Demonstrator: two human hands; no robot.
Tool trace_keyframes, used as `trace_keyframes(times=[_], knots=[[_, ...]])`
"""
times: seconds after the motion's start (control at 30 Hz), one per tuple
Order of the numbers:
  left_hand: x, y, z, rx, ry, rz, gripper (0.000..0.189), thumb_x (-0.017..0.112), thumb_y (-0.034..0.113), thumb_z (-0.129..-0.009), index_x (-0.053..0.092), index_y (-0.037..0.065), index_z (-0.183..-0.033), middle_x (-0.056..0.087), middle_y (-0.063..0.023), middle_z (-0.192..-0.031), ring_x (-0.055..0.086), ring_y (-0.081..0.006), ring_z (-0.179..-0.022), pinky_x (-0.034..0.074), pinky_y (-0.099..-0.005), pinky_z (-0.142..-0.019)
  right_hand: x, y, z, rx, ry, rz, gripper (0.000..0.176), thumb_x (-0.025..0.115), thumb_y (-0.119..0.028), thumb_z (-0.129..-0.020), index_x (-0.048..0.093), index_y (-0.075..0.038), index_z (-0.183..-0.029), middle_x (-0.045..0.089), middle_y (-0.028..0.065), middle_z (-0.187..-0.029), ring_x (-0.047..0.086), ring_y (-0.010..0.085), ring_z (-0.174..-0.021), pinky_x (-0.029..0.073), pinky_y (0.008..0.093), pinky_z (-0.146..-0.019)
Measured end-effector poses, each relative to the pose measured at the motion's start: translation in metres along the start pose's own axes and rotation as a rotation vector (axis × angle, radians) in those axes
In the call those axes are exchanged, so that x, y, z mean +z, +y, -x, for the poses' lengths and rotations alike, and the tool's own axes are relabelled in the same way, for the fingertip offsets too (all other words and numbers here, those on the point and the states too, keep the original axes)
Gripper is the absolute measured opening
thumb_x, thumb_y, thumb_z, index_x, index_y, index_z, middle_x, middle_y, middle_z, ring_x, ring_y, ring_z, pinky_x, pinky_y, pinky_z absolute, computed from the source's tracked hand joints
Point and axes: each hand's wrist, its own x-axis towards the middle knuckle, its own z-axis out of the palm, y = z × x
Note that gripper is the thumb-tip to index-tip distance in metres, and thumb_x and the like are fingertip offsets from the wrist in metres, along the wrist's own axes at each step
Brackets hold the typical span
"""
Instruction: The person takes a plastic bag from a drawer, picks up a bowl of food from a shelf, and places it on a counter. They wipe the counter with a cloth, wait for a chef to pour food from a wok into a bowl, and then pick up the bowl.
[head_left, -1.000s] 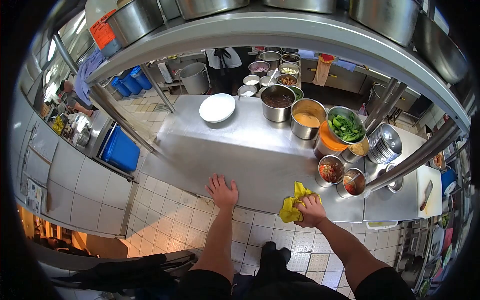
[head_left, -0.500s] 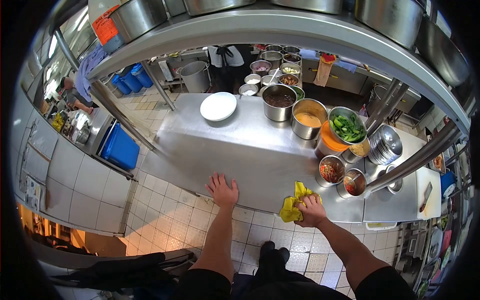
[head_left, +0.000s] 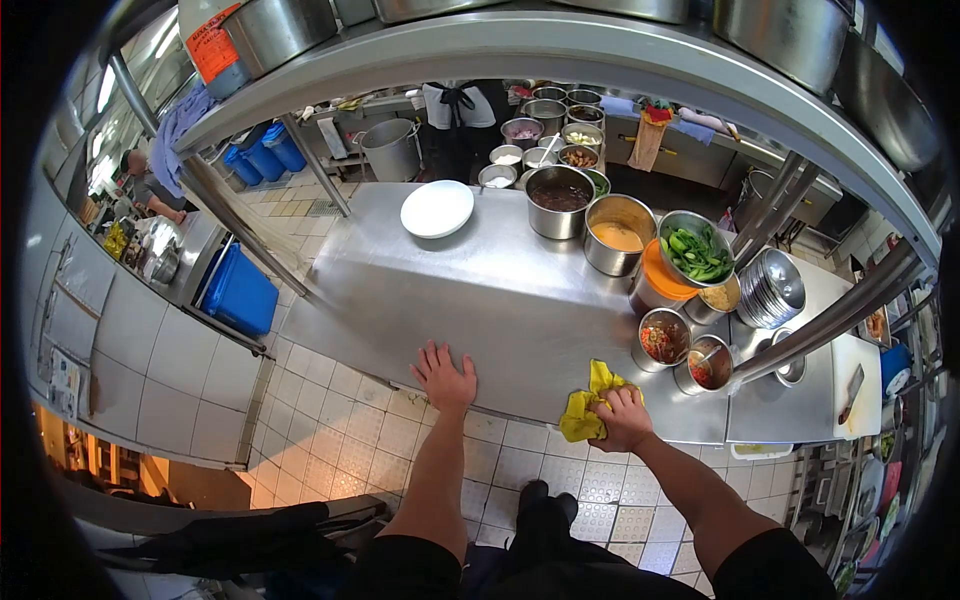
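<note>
My left hand [head_left: 445, 378] lies flat with fingers spread on the front edge of the steel counter [head_left: 390, 290]. At the same edge, further right, my right hand [head_left: 622, 418] grips a crumpled yellow cloth [head_left: 588, 405] against the metal. Just beyond it stand two steel pots with chopped red food, one [head_left: 663, 338] behind the cloth and one [head_left: 703, 364] to its right. White plates [head_left: 437, 209] sit at the back left of the counter.
Pots of dark liquid [head_left: 559, 200] and orange liquid [head_left: 616, 236], greens [head_left: 695, 252] and stacked bowls [head_left: 770, 290] line the right side. A knife [head_left: 852, 390] lies on a white board. Steel posts hold an overhead shelf [head_left: 560, 45]. People stand beyond and far left.
Both hands and the yellow cloth stay in nearly the same place. The person beyond the counter has shifted slightly to the right.
</note>
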Motion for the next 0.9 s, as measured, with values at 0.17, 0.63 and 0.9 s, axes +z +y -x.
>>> trace_keyframes(times=[0.17,0.63,0.9], knots=[[-0.0022,0.0016,0.0000,-0.011,-0.017,0.001,0.056,0.055,0.041,-0.089,0.051,0.006,-0.133,0.038,-0.0145,-0.149,0.025,-0.0345,-0.143,0.011,-0.0560,-0.118,0.0024,0.0008,0.0008,0.007,-0.013,-0.010,0.066,0.081,-0.048,-0.055,0.061,-0.016,-0.109,0.053,0.0115,-0.111,0.050,0.0346,-0.107,0.036,0.0535,-0.099],[0.0009,-0.0007,0.0004,0.014,0.023,0.004,0.055,0.057,0.039,-0.088,0.052,0.006,-0.131,0.041,-0.0158,-0.147,0.028,-0.0356,-0.141,0.012,-0.0581,-0.117,0.0041,0.0018,0.0016,0.017,-0.005,-0.029,0.064,0.081,-0.048,-0.055,0.062,-0.016,-0.107,0.054,0.0115,-0.113,0.051,0.0345,-0.107,0.036,0.0544,-0.099],[-0.0005,0.0001,0.0000,0.016,0.018,0.007,0.055,0.055,0.040,-0.088,0.051,0.006,-0.132,0.040,-0.0152,-0.147,0.028,-0.0352,-0.141,0.011,-0.0575,-0.117,0.0006,-0.0002,0.0004,0.017,-0.011,-0.016,0.063,0.081,-0.048,-0.055,0.062,-0.016,-0.106,0.054,0.0110,-0.113,0.051,0.0339,-0.108,0.037,0.0540,-0.098]])
